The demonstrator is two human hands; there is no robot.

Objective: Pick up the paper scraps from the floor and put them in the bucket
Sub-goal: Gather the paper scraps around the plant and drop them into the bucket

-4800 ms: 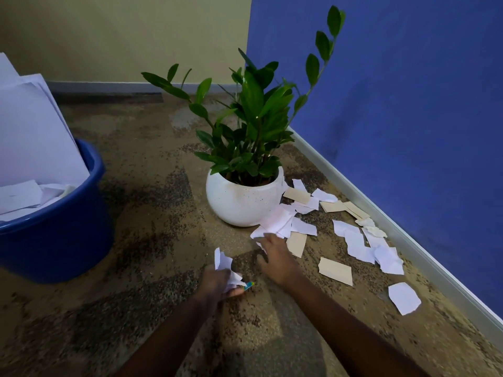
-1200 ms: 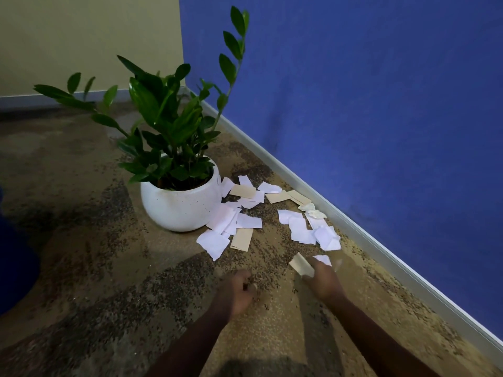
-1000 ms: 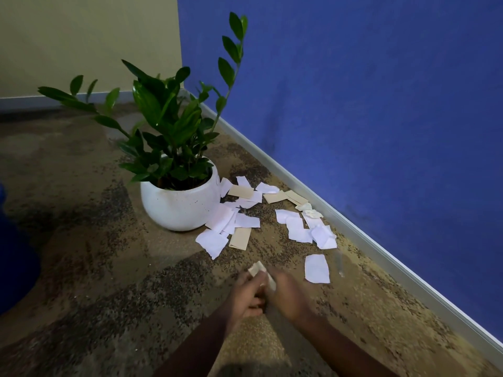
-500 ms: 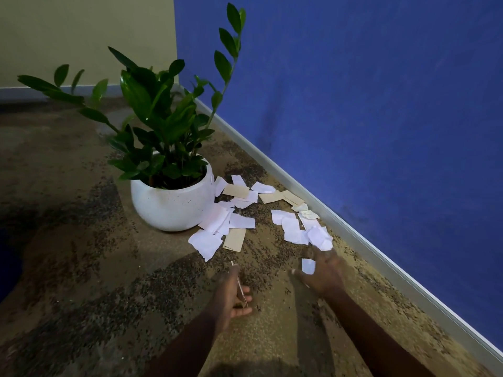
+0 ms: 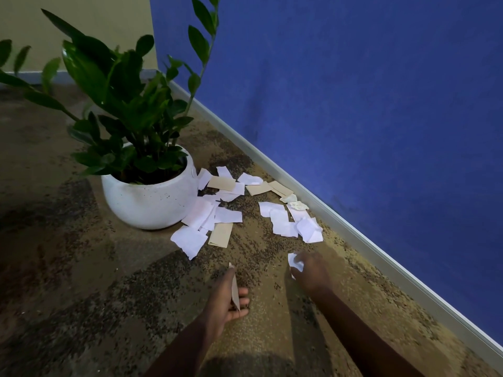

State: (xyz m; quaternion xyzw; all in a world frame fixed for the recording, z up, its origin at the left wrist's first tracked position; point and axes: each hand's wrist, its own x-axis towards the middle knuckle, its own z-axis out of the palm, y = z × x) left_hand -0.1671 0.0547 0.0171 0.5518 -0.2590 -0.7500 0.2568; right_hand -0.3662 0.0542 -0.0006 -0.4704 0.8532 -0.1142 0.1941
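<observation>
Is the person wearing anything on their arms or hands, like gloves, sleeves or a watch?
No. The left forearm and right forearm are bare, with no sleeves in view. The left hand and right hand wear no gloves; no watch, bracelet or ring shows, though the right hand is blurred.

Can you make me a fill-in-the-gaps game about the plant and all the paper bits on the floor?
1. The leafy green plant grows in a round ___ speckled pot.
2. The left hand holds a thin paper scrap that is ___ (tan or green).
3. The right hand grabs a small white paper scrap on the side of the big ___ wall.
Missing words: white, tan, blue.
</observation>
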